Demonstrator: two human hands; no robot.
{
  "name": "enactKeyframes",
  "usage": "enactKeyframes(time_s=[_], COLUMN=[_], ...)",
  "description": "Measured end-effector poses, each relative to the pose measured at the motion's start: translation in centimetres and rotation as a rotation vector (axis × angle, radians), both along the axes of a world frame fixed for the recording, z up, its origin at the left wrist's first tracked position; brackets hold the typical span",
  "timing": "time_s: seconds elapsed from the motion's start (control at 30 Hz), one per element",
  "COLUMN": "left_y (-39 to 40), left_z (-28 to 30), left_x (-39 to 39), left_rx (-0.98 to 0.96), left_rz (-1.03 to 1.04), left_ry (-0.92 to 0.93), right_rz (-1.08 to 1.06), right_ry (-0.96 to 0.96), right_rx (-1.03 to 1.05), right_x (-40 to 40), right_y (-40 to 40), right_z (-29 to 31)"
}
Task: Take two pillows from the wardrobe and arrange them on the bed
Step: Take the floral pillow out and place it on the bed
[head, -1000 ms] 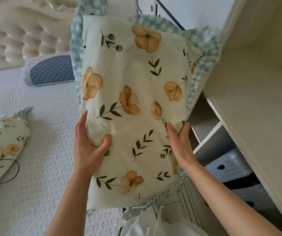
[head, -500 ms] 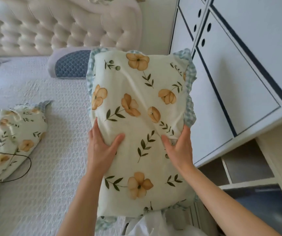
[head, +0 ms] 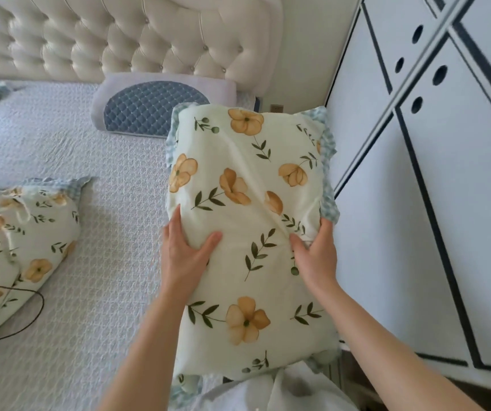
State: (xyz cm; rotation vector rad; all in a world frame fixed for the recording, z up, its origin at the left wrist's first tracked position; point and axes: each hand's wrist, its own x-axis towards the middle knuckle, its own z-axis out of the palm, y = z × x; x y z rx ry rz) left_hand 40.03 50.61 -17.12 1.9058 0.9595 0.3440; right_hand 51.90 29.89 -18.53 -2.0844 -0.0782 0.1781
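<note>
Beside the wardrobe point(head: 434, 203), both hands' grip hides the pillow's point(head: 247, 221) edges.

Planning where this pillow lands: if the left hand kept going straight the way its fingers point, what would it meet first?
The left hand, gripping the floral cream pillow, points up the bed toward the headboard. First in that line is probably the grey pillow with the blue quilted panel, then the tufted cream headboard; depth is unclear.
</note>
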Motion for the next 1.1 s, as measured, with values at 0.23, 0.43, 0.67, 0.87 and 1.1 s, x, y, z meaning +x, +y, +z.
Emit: enactKeyframes(time_s=[0.23,0.43,0.67,0.87,1.1], left_y=[0.0,1.9,7.6,14.7,22.8], left_z=[-1.2,-1.8,-2.8,-3.2,-3.0], left_x=[10.4,17.7,24.2,30.2,36.2], left_rx=[-0.088,-0.075,-0.066,-0.099,-0.140], left_rz=[0.197,0.320,0.436,0.480,0.562], left_ry=[0.001,0.008,-0.008,-0.028,-0.050], right_rz=[0.142,0.250,0.361,0.441,0.485], right_ry=[-0.136,-0.090,-0.019,0.003,-0.072], right_rx=[-0.084,-0.106,-0.093,-0.135,-0.261], right_x=[14.1,23.6,32.3,39.5,46.5], right_y=[3.7,7.7,15.0,23.4,32.2], right_z=[-0.2,0.1,-0.7,-0.9,-1.4])
